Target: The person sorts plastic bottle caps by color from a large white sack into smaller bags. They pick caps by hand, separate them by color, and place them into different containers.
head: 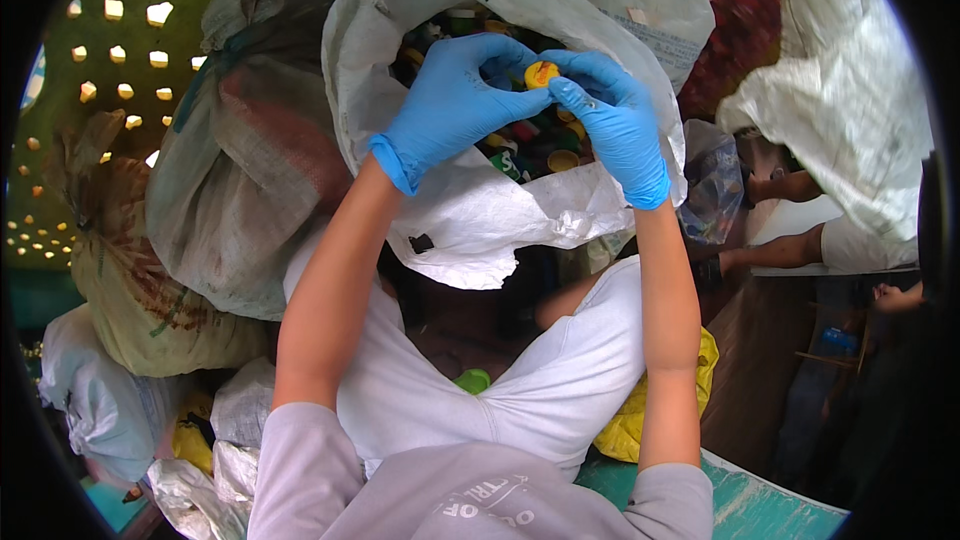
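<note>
A yellow plastic bottle cap (541, 74) with red print is held between the fingertips of both hands, above the mouth of a white woven sack (480, 202). My left hand (469, 94), in a blue disposable glove, reaches it from the left side. My right hand (611, 109), gloved alike, pinches it from the right with thumb and forefinger. Below the hands the sack holds many plastic caps of mixed colours, among them a yellow cap (562, 160) and a green cap (505, 164) with white print. The sack's rim is rolled outward; its near edge is torn.
Tied woven sacks (240, 187) crowd the left side. A red mesh bag (731, 22) and a white sack (832, 90) stand at upper right. A yellow bag (630, 420) lies by my right thigh. Other people's legs (780, 251) show at right, near a clear plastic bag (709, 184).
</note>
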A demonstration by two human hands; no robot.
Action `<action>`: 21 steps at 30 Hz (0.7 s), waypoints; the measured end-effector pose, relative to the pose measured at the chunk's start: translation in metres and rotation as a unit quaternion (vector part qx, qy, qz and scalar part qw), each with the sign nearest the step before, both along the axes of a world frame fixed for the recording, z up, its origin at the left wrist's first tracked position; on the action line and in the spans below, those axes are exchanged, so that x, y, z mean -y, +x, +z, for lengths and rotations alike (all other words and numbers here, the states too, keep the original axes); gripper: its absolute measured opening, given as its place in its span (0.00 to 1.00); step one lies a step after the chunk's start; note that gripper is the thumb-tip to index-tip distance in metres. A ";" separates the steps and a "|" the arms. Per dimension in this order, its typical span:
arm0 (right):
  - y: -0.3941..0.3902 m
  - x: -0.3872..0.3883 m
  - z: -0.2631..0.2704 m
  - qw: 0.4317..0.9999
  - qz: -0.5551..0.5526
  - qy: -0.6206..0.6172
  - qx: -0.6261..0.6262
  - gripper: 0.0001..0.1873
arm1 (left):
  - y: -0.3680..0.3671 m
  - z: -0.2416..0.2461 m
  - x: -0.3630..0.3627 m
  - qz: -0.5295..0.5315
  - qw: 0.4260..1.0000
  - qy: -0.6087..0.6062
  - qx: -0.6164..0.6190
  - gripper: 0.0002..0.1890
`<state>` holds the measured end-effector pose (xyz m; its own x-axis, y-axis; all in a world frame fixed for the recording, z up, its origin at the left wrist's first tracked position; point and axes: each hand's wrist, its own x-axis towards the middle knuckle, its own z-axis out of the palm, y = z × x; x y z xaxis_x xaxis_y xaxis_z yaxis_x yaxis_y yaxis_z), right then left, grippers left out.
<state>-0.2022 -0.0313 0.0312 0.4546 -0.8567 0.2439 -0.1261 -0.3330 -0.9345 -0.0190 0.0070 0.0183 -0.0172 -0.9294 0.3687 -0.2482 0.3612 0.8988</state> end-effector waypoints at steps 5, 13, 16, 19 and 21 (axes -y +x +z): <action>-0.006 0.002 0.002 0.999 0.026 0.026 0.014 0.15 | -0.001 0.007 -0.008 -0.062 0.992 0.075 -0.076 0.15; -0.008 0.002 -0.002 0.824 -0.090 -0.256 -0.497 0.16 | 0.009 0.009 -0.008 -0.049 0.990 0.089 -0.097 0.14; -0.024 0.016 -0.021 0.974 -0.097 -0.133 -0.155 0.18 | 0.009 0.017 -0.009 -0.028 0.991 0.073 -0.112 0.14; -0.049 0.038 -0.036 0.963 -0.147 -0.190 -0.123 0.22 | 0.012 0.013 -0.008 0.005 0.990 0.061 -0.126 0.14; -0.090 0.058 -0.030 0.938 -0.280 -0.166 -0.118 0.24 | 0.020 0.007 -0.008 0.032 0.992 0.064 -0.099 0.14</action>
